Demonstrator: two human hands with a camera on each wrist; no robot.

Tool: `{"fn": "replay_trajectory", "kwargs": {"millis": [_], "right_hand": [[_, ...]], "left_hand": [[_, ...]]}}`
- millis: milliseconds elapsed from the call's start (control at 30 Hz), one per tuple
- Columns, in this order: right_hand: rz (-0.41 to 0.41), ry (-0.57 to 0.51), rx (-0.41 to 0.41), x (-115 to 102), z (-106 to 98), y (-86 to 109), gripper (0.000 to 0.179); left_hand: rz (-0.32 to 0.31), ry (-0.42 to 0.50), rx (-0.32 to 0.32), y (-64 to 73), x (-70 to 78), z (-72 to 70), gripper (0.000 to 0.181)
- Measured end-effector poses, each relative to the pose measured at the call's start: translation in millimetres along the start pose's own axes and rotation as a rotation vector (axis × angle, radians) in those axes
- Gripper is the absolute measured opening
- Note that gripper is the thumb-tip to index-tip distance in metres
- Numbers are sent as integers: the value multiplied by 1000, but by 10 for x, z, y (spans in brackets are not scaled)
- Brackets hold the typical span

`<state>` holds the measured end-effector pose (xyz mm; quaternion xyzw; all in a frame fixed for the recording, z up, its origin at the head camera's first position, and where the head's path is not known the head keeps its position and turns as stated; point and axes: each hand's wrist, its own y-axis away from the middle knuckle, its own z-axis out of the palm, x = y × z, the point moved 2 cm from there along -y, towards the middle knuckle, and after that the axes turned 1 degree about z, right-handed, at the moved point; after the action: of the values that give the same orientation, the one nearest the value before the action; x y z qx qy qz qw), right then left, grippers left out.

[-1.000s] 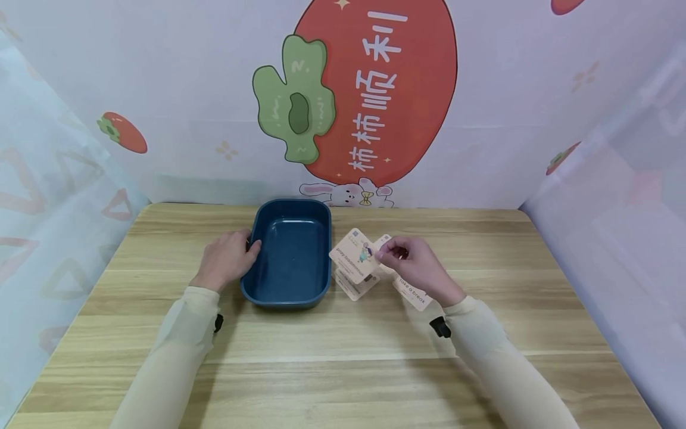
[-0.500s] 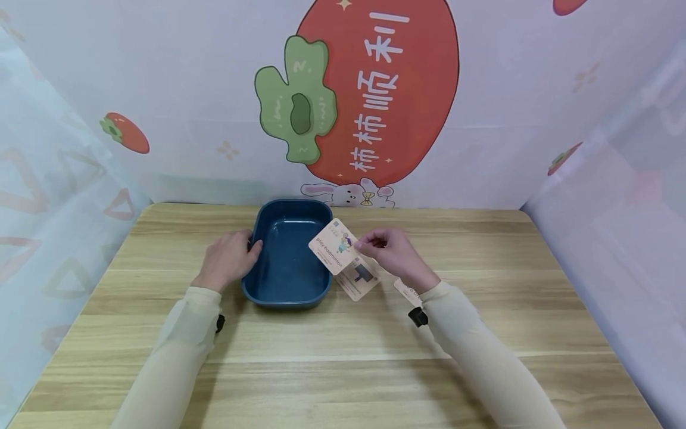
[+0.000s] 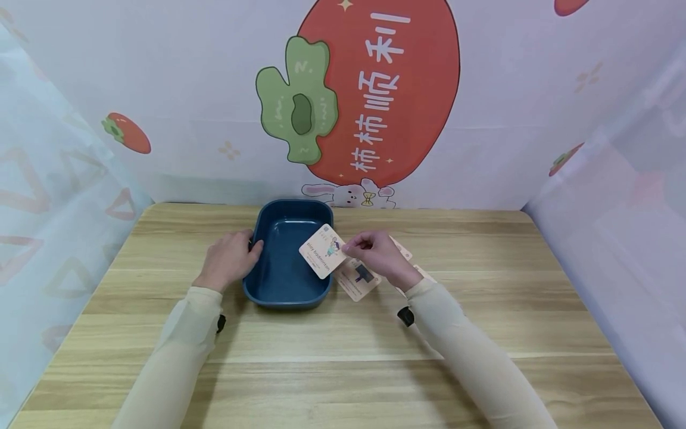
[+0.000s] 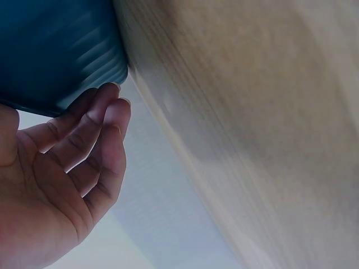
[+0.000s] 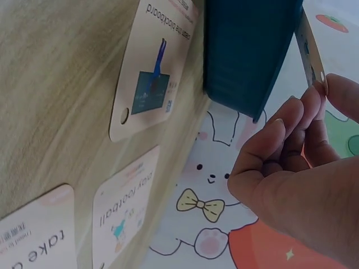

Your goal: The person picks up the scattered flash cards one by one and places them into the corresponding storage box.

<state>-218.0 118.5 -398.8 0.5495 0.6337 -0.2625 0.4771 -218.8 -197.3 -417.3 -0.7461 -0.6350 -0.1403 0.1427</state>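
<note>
My left hand (image 3: pixel 227 259) holds the left rim of a deep blue plastic tray (image 3: pixel 278 277), thumb over the rim and fingers outside. In the left wrist view its curled fingers (image 4: pixel 112 117) sit against the tray's outer wall. With thumb and fingertips, my right hand (image 3: pixel 380 257) pinches one corner of a "play badminton" picture card (image 3: pixel 318 255). That card overlaps the tray's right rim in the head view, and the right wrist view shows it nearly edge-on above the rim. A "clean the blackboard" card (image 5: pixel 154 67) lies on the table close by the tray's right side.
On the wooden table (image 3: pixel 300 363), a "play football" card (image 5: pixel 126 207) and a "take a break" card (image 5: pixel 39 235) lie right of the tray, partly hidden by the right hand and sleeve in the head view. A printed backdrop (image 3: pixel 203 161) rises behind the table.
My right hand has carried the "play badminton" card leftward from over the other cards to over the tray's right rim. The left hand and tray have stayed put.
</note>
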Motion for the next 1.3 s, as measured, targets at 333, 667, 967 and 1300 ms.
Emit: {"fn": "replay_trajectory", "kwargs": {"millis": [333, 667, 967, 1300], "right_hand": [[7, 7, 13, 45, 129, -100, 18], [36, 21, 15, 34, 222, -152, 22], [57, 21, 25, 43, 285, -162, 29], [64, 31, 17, 63, 262, -149, 34]], "left_hand": [[-7, 1, 0, 11, 3, 4, 35], [-5, 8, 0, 11, 2, 16, 35], [-12, 8, -1, 5, 8, 18, 39], [-38, 25, -3, -5, 9, 27, 42]]}}
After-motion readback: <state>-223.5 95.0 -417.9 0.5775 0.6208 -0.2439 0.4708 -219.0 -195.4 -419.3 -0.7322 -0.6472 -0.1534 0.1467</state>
